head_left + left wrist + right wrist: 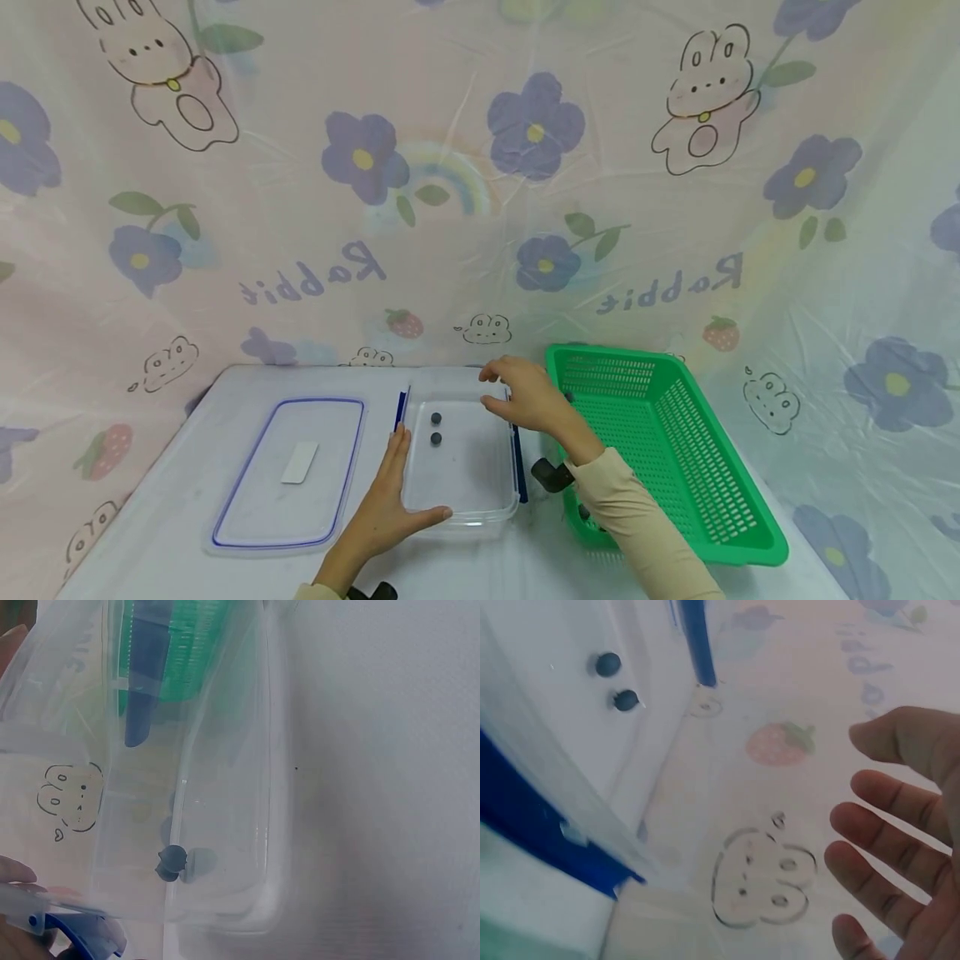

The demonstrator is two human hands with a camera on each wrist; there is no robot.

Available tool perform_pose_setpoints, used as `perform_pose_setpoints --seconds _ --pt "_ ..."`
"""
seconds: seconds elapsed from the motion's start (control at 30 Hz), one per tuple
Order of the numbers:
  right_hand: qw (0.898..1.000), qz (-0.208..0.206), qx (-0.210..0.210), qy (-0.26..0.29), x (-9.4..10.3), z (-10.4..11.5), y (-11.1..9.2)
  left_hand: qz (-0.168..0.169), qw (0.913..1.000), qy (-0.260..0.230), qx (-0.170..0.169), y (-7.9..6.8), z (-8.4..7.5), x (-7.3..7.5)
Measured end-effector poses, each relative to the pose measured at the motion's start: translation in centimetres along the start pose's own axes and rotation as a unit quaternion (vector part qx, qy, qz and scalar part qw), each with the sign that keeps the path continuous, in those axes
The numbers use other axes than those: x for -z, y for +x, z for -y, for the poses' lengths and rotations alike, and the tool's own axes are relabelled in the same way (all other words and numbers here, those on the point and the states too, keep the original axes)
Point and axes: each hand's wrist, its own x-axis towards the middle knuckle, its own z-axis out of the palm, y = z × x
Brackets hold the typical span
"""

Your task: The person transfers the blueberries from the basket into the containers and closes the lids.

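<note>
A clear plastic food container (480,479) with dark blue side clips stands in the middle of the table. Two blueberries (436,438) lie inside, towards its left side; the right wrist view shows the blueberries (607,664) close up. My left hand (390,496) is at the container's near left corner, fingers straight and thumb spread along the front; whether it presses the wall I cannot tell. Over the container's far right part hovers my right hand (528,396), its fingers loosely bent and apart. In the right wrist view that hand (900,825) holds nothing.
A green perforated basket (738,467) stands close on the right, with small dark round things (583,511) along its left side, partly hidden by the right arm. Left of the container lies a clear lid (348,467) with a blue seal and a white label (300,462). A printed curtain (450,267) hangs behind.
</note>
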Motion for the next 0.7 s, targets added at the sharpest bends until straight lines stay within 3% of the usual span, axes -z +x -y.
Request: perform_pose_setpoints --seconds 0.47,0.7 --pt "0.996 -0.031 -0.052 0.068 3.8 -3.6 -2.0 0.000 0.9999 -0.009 -0.006 -0.1 0.5 -0.1" --pt "0.983 -0.056 -0.107 0.137 4.9 -5.8 -3.2 -0.002 0.9999 -0.010 -0.010 -0.1 0.6 -0.1"
